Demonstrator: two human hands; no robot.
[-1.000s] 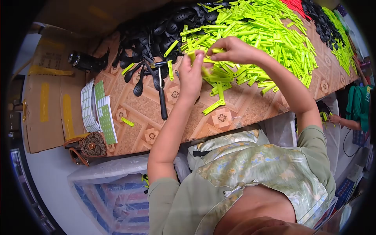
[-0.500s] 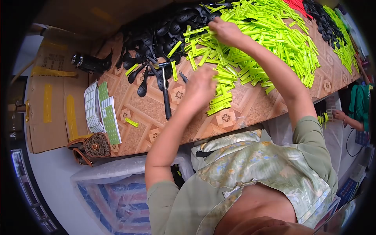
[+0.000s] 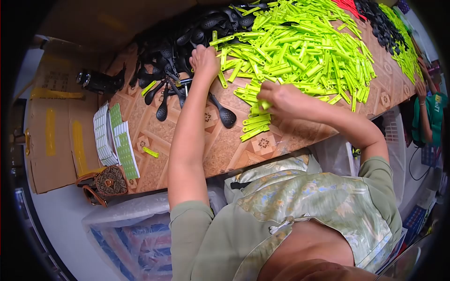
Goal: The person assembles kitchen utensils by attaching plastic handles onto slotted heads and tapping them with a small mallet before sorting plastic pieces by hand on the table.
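Note:
My left hand is at the edge of the pile of black utensil heads, its fingers curled and partly hidden; what they hold cannot be made out. Pinched in my right hand is a lime-green handle, just above a row of similar green handles. A black slotted spoon head lies on the table between my forearms. The hammer shows only its metal head, as my left forearm covers the rest.
A large heap of lime-green handles spreads across the back. Label sheets, a small patterned bag and a black device sit at the left beside a cardboard box. Another person in green is at far right.
My left hand has moved up and left to the black pile. My right hand has come down toward the front green row. A slotted spoon head now lies in front.

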